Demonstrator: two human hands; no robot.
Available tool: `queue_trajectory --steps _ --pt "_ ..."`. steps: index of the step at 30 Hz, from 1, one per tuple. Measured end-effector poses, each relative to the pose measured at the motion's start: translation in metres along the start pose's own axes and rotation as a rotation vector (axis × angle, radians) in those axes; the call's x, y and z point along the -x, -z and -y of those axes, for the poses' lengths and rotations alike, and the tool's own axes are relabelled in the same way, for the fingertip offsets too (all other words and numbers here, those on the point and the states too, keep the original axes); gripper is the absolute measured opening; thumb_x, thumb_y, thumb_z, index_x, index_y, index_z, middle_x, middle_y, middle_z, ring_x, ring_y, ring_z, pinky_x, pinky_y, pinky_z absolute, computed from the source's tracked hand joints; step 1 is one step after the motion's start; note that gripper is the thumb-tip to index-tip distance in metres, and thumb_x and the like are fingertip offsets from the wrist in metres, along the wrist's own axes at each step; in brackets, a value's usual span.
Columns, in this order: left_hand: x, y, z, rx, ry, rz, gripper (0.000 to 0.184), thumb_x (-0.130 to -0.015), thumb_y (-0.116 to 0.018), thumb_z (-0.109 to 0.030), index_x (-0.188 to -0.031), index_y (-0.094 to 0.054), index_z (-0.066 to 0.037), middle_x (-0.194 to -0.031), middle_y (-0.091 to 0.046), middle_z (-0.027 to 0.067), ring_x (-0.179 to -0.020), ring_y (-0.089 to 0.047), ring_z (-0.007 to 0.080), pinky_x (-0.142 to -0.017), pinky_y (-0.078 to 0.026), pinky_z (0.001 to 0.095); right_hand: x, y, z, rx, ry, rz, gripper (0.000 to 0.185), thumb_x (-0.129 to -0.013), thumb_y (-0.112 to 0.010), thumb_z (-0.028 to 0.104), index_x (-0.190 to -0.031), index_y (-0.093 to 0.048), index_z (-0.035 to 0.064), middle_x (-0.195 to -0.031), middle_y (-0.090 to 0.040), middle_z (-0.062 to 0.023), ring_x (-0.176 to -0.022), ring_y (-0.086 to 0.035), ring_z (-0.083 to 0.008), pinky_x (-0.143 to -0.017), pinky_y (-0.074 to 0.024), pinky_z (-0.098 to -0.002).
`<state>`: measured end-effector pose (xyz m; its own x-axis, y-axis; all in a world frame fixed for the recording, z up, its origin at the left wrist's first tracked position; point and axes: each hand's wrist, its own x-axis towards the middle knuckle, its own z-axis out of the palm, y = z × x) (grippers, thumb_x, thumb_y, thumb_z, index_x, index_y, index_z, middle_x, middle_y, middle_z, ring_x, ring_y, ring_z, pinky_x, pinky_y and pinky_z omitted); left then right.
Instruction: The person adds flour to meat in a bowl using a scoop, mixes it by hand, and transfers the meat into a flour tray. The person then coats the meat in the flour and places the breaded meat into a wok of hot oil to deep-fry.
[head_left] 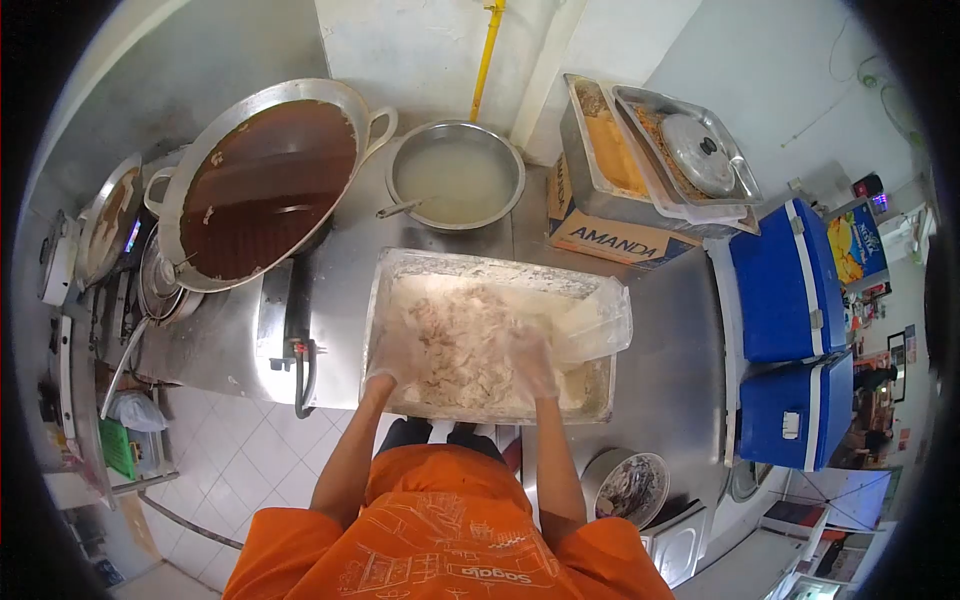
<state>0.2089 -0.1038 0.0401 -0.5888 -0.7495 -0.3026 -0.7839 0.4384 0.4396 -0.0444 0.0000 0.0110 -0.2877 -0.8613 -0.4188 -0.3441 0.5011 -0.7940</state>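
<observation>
A rectangular metal tray (490, 411) holds white flour and a heap of flour-coated pieces (462, 345). At the heap's left side is my left hand (397, 350), in a clear plastic glove dusted with flour. My right hand (530, 358), gloved the same way, touches the heap's right side. The fingers of both hands are blurred and partly lost against the flour, so their closure is unclear. A clear plastic container (598, 322) lies in the tray's right end, on the flour.
Behind the tray are a large wok (270, 185) of dark oil and a metal bowl (452, 175) of cloudy liquid with a spoon. An AMANDA box (610, 240) bears food trays at back right. Blue coolers (785, 290) stand right; a pot (627, 488) sits lower right.
</observation>
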Motion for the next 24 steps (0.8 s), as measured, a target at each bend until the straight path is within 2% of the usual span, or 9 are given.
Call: queue_trajectory --steps 3,7,9,11,13,15,17,20,24 --pt "0.028 -0.010 -0.031 -0.163 -0.114 0.144 0.043 -0.080 -0.065 -0.025 -0.118 -0.058 -0.005 -0.107 -0.065 0.0190 -0.099 -0.062 0.0382 -0.089 -0.047 0.0472 0.013 -0.057 -0.036 0.591 0.035 0.069 0.072 -0.082 -0.065 0.026 -0.143 -0.036 -0.0011 -0.139 -0.047 -0.0264 -0.125 -0.048 -0.0397 -0.106 -0.0367 -0.0454" --pt "0.001 -0.121 0.005 0.055 -0.168 -0.130 0.035 -0.083 -0.061 -0.021 -0.114 -0.059 -0.004 -0.102 -0.065 0.0204 -0.096 -0.062 0.0377 -0.085 -0.048 0.0466 -0.008 -0.121 -0.084 0.466 0.167 -0.111 0.074 -0.084 -0.061 0.030 -0.144 -0.033 -0.0020 -0.135 -0.047 -0.0317 -0.126 -0.047 -0.0410 -0.105 -0.0372 -0.0456" --pt "-0.003 -0.106 0.002 0.147 -0.264 -0.242 0.029 -0.085 -0.060 -0.019 -0.107 -0.059 -0.001 -0.098 -0.063 0.0229 -0.092 -0.061 0.0387 -0.079 -0.049 0.0464 -0.008 -0.112 -0.069 0.268 0.263 -0.153 0.070 -0.084 -0.061 0.032 -0.140 -0.038 -0.0033 -0.128 -0.051 -0.0335 -0.121 -0.050 -0.0418 -0.101 -0.0401 -0.0466" --pt "-0.002 -0.085 -0.002 0.149 -0.232 -0.242 0.042 -0.084 -0.064 -0.025 -0.118 -0.054 -0.002 -0.103 -0.063 0.0217 -0.095 -0.061 0.0375 -0.082 -0.049 0.0461 0.011 -0.068 -0.022 0.051 0.422 -0.157 0.062 -0.084 -0.062 0.034 -0.131 -0.049 -0.0051 -0.119 -0.056 -0.0337 -0.113 -0.055 -0.0424 -0.096 -0.0432 -0.0479" --pt "0.006 -0.062 -0.012 0.177 -0.231 -0.314 0.045 -0.083 -0.067 -0.027 -0.118 -0.054 -0.002 -0.103 -0.062 0.0226 -0.096 -0.061 0.0382 -0.082 -0.049 0.0461 0.014 -0.045 -0.008 0.637 0.289 -0.030 0.051 -0.084 -0.064 0.033 -0.119 -0.056 -0.0034 -0.109 -0.059 -0.0299 -0.104 -0.057 -0.0419 -0.092 -0.0448 -0.0477" --pt "0.013 -0.034 -0.025 0.216 -0.255 -0.474 0.038 -0.081 -0.069 -0.026 -0.107 -0.058 0.000 -0.099 -0.061 0.0258 -0.094 -0.060 0.0409 -0.078 -0.050 0.0465 0.024 -0.027 0.012 0.796 0.222 -0.064 0.044 -0.082 -0.067 0.034 -0.106 -0.062 -0.0034 -0.103 -0.062 -0.0277 -0.096 -0.060 -0.0414 -0.086 -0.0462 -0.0491" --pt "0.017 -0.007 -0.039 0.256 -0.225 -0.455 0.039 -0.080 -0.070 -0.024 -0.108 -0.058 0.000 -0.102 -0.061 0.0254 -0.095 -0.060 0.0407 -0.080 -0.050 0.0460 0.038 -0.008 0.045 0.530 0.234 -0.273 0.043 -0.079 -0.070 0.036 -0.091 -0.066 -0.0050 -0.101 -0.065 -0.0271 -0.090 -0.063 -0.0411 -0.081 -0.0474 -0.0521" --pt "0.022 0.036 -0.059 0.305 -0.179 -0.332 0.037 -0.080 -0.070 -0.016 -0.111 -0.058 -0.001 -0.107 -0.060 0.0210 -0.098 -0.060 0.0385 -0.084 -0.049 0.0446 0.041 0.009 0.068 0.692 0.350 -0.250 0.041 -0.077 -0.072 0.033 -0.090 -0.065 -0.0054 -0.096 -0.065 -0.0281 -0.087 -0.063 -0.0433 -0.078 -0.0489 -0.0509" --pt "0.027 0.061 -0.057 0.305 -0.192 -0.178 0.038 -0.081 -0.068 -0.011 -0.116 -0.058 -0.001 -0.114 -0.060 0.0201 -0.106 -0.059 0.0363 -0.091 -0.048 0.0421 0.042 0.020 0.099 0.553 0.282 -0.200 0.034 -0.072 -0.071 0.019 -0.093 -0.061 -0.0061 -0.093 -0.063 -0.0266 -0.092 -0.060 -0.0442 -0.081 -0.0499 -0.0480"
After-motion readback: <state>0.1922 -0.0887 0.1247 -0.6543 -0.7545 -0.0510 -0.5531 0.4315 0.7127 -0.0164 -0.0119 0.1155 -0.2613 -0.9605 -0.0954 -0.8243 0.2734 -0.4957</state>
